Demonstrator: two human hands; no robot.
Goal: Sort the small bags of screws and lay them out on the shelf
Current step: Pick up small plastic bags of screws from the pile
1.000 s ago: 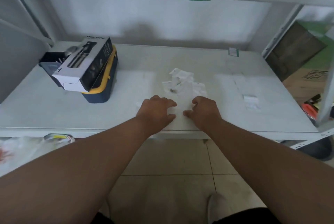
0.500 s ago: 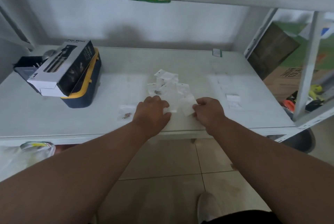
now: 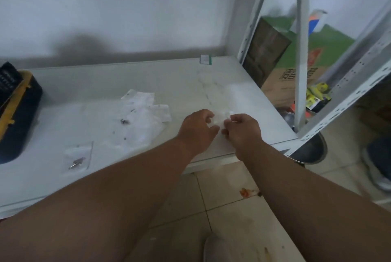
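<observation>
- White and a little scratched, the shelf (image 3: 190,84) fills the middle of the view, with a pale wall behind it at 12 o'clock.
- Both hands meet near the shelf's front edge at 3 o'clock: the left hand (image 3: 197,129) and the right hand (image 3: 243,129) each pinch one small clear bag (image 3: 221,116) between curled fingers.
- At 9 o'clock from the hands lies a loose pile of bags (image 3: 141,117), with dark screws visible inside.
- One single bag (image 3: 78,156) with a screw lies flat at 8 o'clock, apart from the pile.
- At the far left edge stands a dark blue and yellow case (image 3: 17,113).
- A small green label (image 3: 205,59) sits at the shelf's back edge.
- Beige floor tiles (image 3: 232,208) show below, and a cardboard box (image 3: 292,79) stands behind the grey uprights at 2 o'clock.
</observation>
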